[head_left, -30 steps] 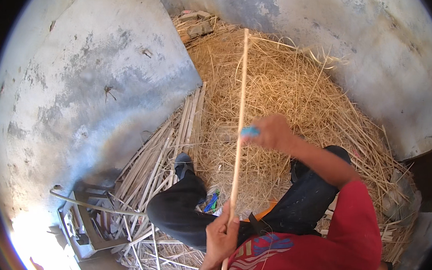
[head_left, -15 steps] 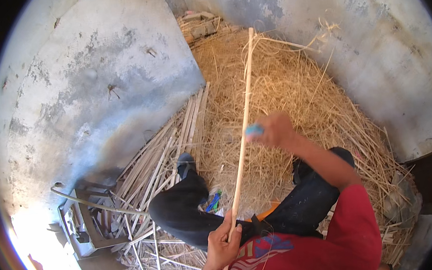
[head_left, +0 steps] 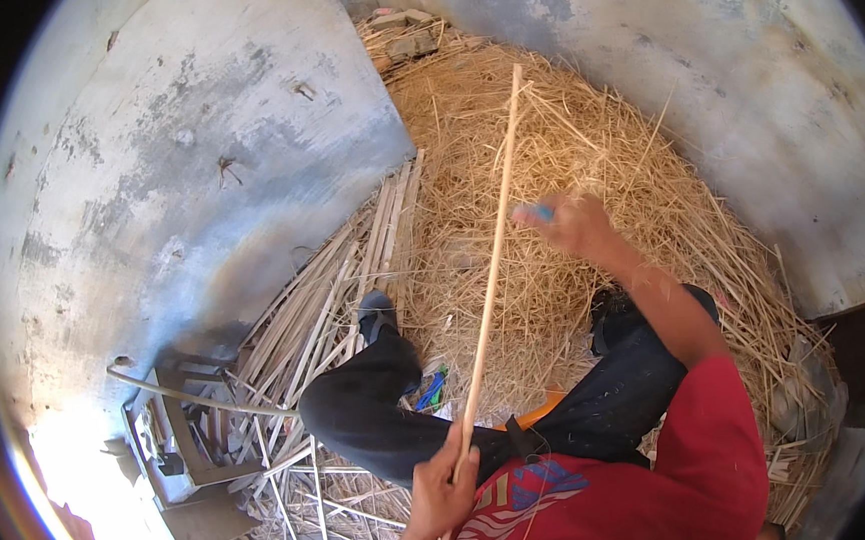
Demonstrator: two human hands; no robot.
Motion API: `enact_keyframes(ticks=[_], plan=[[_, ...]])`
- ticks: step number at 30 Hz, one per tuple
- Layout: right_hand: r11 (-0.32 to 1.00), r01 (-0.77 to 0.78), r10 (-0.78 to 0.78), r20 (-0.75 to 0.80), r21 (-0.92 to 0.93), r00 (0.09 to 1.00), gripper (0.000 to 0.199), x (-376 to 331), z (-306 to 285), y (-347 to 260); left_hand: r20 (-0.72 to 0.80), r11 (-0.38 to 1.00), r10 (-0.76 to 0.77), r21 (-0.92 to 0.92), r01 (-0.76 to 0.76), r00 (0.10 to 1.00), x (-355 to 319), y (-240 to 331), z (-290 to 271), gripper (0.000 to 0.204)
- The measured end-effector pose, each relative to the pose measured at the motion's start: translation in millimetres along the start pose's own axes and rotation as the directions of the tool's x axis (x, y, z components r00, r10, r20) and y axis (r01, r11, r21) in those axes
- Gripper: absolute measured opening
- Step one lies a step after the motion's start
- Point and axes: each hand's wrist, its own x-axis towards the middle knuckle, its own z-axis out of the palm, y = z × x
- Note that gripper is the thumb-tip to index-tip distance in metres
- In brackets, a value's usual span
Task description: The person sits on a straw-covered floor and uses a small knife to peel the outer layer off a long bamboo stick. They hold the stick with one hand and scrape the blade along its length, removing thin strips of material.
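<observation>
while a long pale stick (head_left: 497, 255) slants up past the dark trousers (head_left: 362, 405) over straw-like shavings (head_left: 554, 141), the left hand (head_left: 444, 485) has its fingers wrapped around the lower part. the right hand (head_left: 575, 223) is just beside the upper half, fingers curled by a small blue thing (head_left: 546, 212), its grip too blurred to tell; flat strips (head_left: 382, 235) lie further left, near a grey wall (head_left: 192, 136).

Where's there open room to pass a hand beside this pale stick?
Open air appears between the stick, right hand and right leg, above shavings; another gap separates stick and left leg. Crowded: wooden strips heap left of that leg.
</observation>
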Motion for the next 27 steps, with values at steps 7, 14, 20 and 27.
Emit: enact_keyframes(ticks=[7,14,20,27], plan=[[0.870,0.491,-0.493,-0.116,-0.046,0.862,0.064,-63.8,25.3,-80.3,0.001,0.906,0.074,-0.418,-0.067,0.997,57.9,-0.7,9.2,0.043],[0.890,0.453,-0.454,-0.155,-0.042,0.877,0.066,-55.9,26.3,-70.4,0.017,0.920,0.041,-0.390,-0.031,0.999,61.4,4.1,14.1,0.044],[0.961,0.213,-0.233,-0.104,-0.175,0.967,0.066,-13.7,16.4,-28.8,0.013,0.951,0.055,-0.304,-0.048,0.998,51.0,11.3,16.9,0.043],[0.871,0.485,-0.489,-0.037,-0.077,0.872,0.066,-62.2,27.8,-73.8,-0.135,0.967,0.249,-0.022,-0.254,0.959,61.5,-1.7,12.3,0.041]])
